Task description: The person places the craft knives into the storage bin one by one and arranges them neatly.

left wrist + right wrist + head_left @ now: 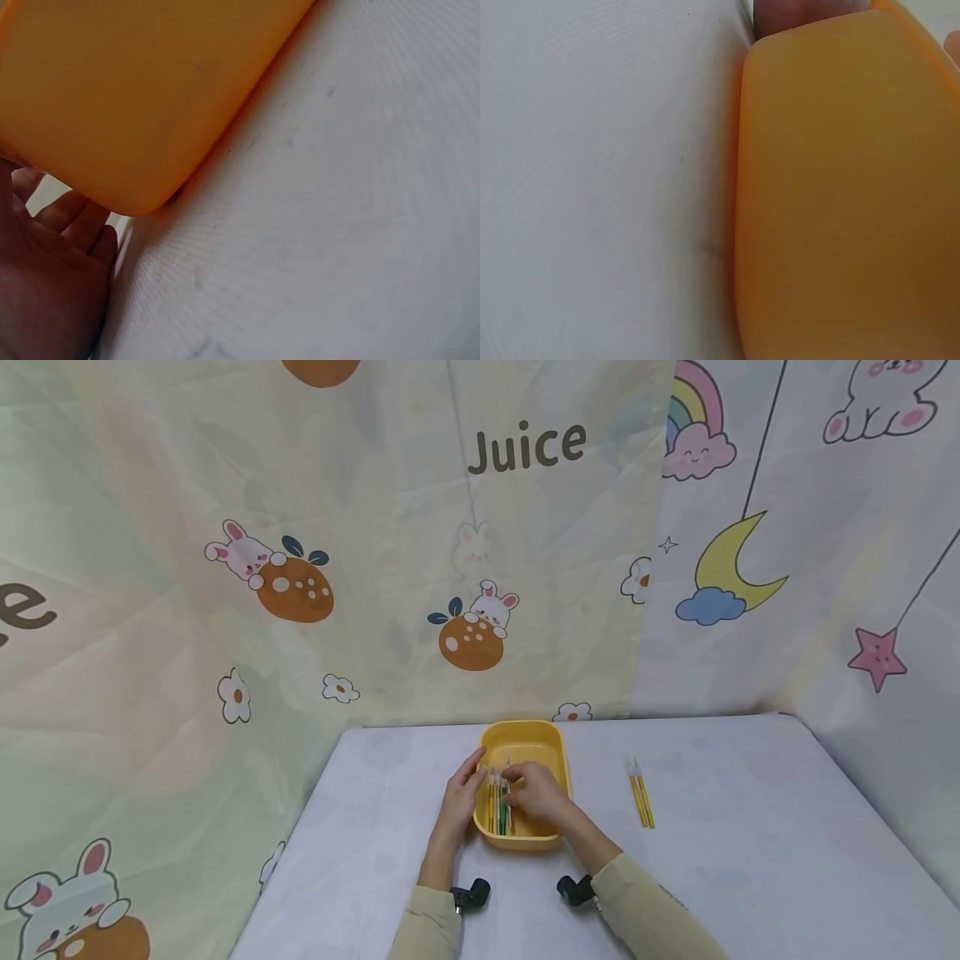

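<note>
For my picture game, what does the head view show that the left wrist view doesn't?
Only the head view shows the right hand, slim yellow and green sticks and cartoon-printed cloth walls.
Only the left wrist view shows the palm of the left hand.
Both show the left hand, round-cornered yellow plastic tray and white table.

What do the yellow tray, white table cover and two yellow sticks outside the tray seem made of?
Yellow tray: probably molded plastic, smooth and satin, with even walls and rounded corners.
White table cover: likely matte fabric; fine weave-like lines show close up.
Yellow sticks: perhaps plastic or painted wood, solid yellow shafts; too small to judge finish.
</note>
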Motion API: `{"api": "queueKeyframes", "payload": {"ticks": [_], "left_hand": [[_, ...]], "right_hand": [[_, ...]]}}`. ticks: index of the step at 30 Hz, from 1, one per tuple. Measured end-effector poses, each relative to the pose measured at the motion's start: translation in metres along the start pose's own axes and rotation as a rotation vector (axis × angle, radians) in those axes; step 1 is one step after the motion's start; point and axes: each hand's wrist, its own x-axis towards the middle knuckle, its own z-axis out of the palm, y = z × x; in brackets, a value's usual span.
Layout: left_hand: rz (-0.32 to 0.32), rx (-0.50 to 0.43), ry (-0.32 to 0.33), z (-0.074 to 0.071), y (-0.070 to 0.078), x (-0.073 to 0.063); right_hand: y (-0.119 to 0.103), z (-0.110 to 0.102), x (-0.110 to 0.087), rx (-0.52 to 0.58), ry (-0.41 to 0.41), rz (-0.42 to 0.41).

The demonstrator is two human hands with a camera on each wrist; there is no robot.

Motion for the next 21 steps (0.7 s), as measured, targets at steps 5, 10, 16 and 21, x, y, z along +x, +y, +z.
{"api": "queueKeyframes", "payload": {"ticks": [5,10,16,21], "left_hand": [[0.001,-0.010,-0.009,-0.0004,0.0003,0.0002],[0.000,-0.016,-0.009,-0.0007,0.0000,0.0009],[0.001,-0.018,-0.012,-0.0008,-0.0008,0.0005],[-0.007,-0.007,-0.001,-0.0004,0.0000,-0.0007]], "right_hand": [[-0.0020,-0.0006,-0.0002,-0.036,-0.023,-0.003],[-0.0026,0.0000,-0.0004,-0.056,-0.035,0.010],[-0.0006,0.0019,0.0010,-0.125,-0.035,-0.002],[0.0004,0.0033,0.0022,-0.159,-0.038,-0.023]]}}
